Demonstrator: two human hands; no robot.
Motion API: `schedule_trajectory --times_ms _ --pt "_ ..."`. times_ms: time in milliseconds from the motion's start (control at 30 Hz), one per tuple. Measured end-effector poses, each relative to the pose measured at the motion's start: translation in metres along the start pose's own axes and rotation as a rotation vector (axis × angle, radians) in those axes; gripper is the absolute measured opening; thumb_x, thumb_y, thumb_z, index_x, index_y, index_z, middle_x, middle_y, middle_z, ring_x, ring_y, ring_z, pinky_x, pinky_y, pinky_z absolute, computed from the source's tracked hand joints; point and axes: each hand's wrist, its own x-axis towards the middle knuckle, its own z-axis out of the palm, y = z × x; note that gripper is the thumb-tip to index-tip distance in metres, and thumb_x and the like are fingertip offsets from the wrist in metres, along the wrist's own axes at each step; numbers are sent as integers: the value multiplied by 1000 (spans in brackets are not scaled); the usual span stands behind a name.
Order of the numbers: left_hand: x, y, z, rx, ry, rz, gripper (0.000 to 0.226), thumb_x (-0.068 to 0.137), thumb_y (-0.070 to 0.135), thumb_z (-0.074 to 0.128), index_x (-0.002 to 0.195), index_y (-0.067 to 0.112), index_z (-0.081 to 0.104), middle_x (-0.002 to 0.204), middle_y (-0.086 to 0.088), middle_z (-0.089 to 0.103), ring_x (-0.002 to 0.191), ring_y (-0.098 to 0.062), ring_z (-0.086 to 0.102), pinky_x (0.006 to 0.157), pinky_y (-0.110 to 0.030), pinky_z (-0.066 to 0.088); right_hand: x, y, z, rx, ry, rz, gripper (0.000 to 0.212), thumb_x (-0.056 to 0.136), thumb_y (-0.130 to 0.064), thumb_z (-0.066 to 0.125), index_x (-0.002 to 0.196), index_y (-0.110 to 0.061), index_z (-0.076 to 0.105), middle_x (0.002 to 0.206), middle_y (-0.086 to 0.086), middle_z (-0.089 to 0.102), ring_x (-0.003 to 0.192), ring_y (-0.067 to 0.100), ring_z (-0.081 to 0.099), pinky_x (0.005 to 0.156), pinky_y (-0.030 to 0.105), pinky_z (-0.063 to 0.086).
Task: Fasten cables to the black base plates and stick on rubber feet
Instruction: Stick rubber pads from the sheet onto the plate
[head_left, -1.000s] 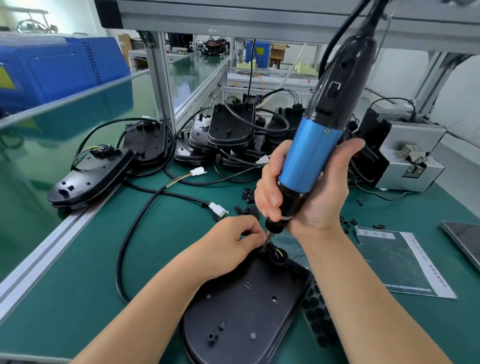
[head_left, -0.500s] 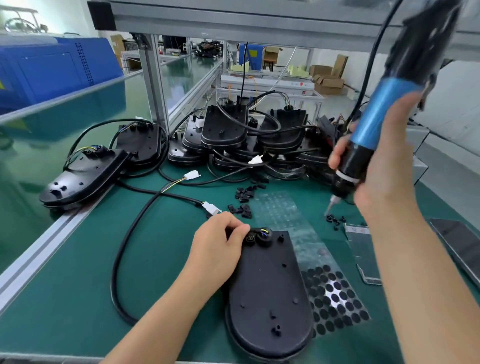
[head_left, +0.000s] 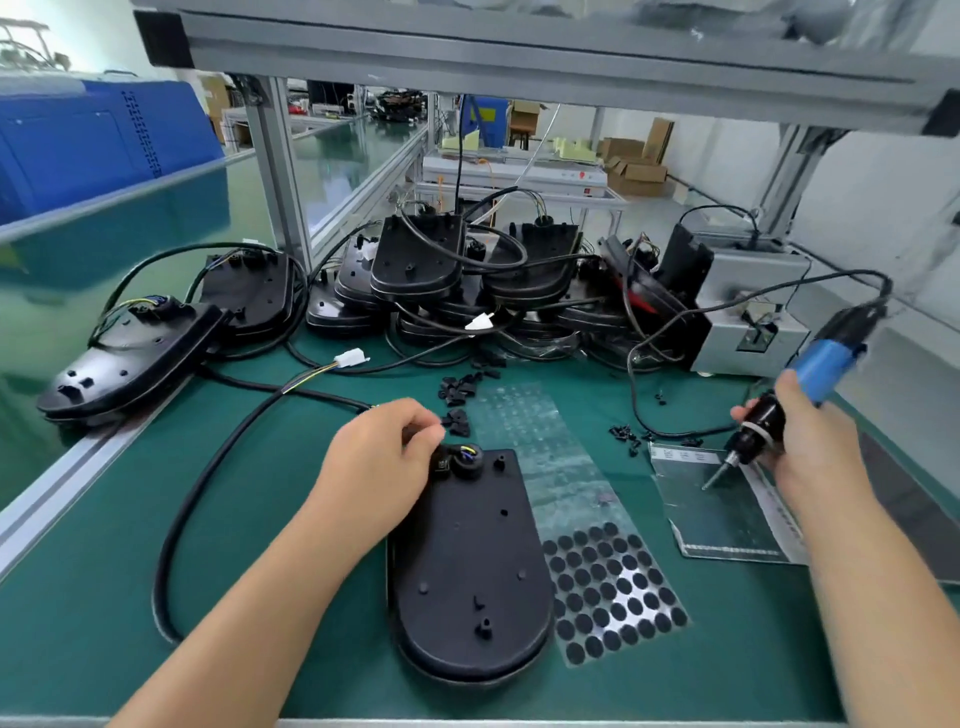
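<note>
Plate (head_left: 470, 566) nearest you, black and lying flat on the green mat (head_left: 104, 597), rounded end toward you and straight end away. Just to its right, touching its edge, lies the sheet of round black rubber feet (head_left: 608, 587). Your left hand (head_left: 379, 467) rests at the plate's far left corner, fingers curled in toward the cable fitting (head_left: 465, 460) there; whether the fingertips actually pinch anything you cannot tell from here. The thick black cable (head_left: 208, 483) loops away from under that hand, off to the left across the mat. Your right hand (head_left: 815, 452) is well apart from the plate, off to the right, wrapped around the blue-and-black electric screwdriver (head_left: 789, 405), its bit angled down over a shiny flat packet (head_left: 722, 519). Between your hands, farther out, small black clips (head_left: 460, 397) lie scattered on the mat. Beyond them is the pile of other base plates (head_left: 467, 280) with their cables, and to the right of it a grey box-shaped machine (head_left: 748, 317).
</note>
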Motion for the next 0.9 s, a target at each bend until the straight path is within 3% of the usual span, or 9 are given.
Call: schedule_trajectory --times_ms 67,167,267,367,433,533,633,767,900 --pt "-2 19 3 215 6 176 19 93 39 54 104 30 67 105 13 66 106 -16 56 93 -37 41 -4 -1 -2 -339 2 -77 22 91 -37 57 82 -17 56 76 3 61 64 21 58 62 35 45" --pt "-9 55 22 487 -249 445 52 85 70 41 109 30 64 105 14 61 104 -13 52 99 -40 34 -17 -2 1 -734 38 -309 25 92 -31 54 77 -11 57 69 4 56 62 22 48 54 32 31" --pt "-13 84 51 746 -503 512 71 71 86 41 89 20 61 87 7 53 88 -18 48 93 -40 31 -33 3 7 -788 94 -457 16 90 -19 58 92 -4 62 82 13 59 79 33 53 61 35 38" --pt "-8 92 67 729 -579 459 72 66 82 56 96 17 61 95 2 52 95 -21 49 90 -37 33 -49 12 7 -786 98 -523 31 91 -13 59 121 -6 62 109 17 59 102 30 53 85 33 39" --pt "-4 89 71 667 -579 446 74 64 80 61 101 16 61 100 1 51 99 -21 48 88 -35 37 -60 11 8 -704 -20 -547 25 91 -11 60 115 -15 66 108 5 65 95 17 59 85 25 41" --pt "-4 83 73 645 -567 441 78 64 79 61 112 18 62 106 0 51 103 -22 48 87 -35 39 -74 9 8 -766 -545 -531 22 87 -15 69 95 -35 70 97 -16 68 86 -2 62 76 8 43" --pt "-3 80 74 601 -550 423 74 68 74 62 120 21 63 116 -1 53 109 -23 48 93 -37 39 -85 15 8 -916 -945 -499 30 79 -21 80 97 -40 67 98 -13 63 89 -5 57 73 8 41" --pt "-3 79 76 576 -547 409 64 73 69 63 120 25 65 120 0 54 112 -23 48 96 -39 38 -89 23 5 -979 -924 -603 32 77 -27 81 95 -45 61 93 -16 59 91 -5 54 75 10 39" --pt "-2 80 77 572 -548 396 60 75 66 62 117 23 66 121 1 55 112 -23 49 97 -39 38 -93 29 4 -950 -867 -724 22 78 -22 80 96 -27 70 90 -15 62 88 0 56 80 21 45"
